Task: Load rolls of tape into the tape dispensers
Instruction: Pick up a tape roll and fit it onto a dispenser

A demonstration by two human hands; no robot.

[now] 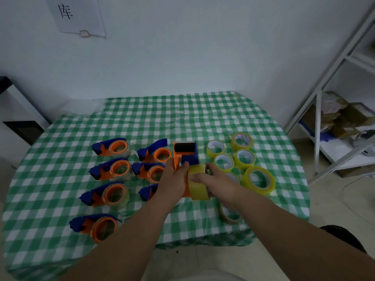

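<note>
My left hand grips an orange and blue tape dispenser held upright above the middle of the table. My right hand holds a yellow roll of tape against the dispenser's right side, thumb over the roll's top. Whether the roll sits fully on the hub is hidden by my hands. Several loose yellow rolls lie to the right. Several dispensers with tape in them lie in two columns on the left.
The table wears a green and white checked cloth. A paler roll lies near the front edge under my right forearm. A white metal shelf with boxes stands on the right. A white cabinet stands at the left.
</note>
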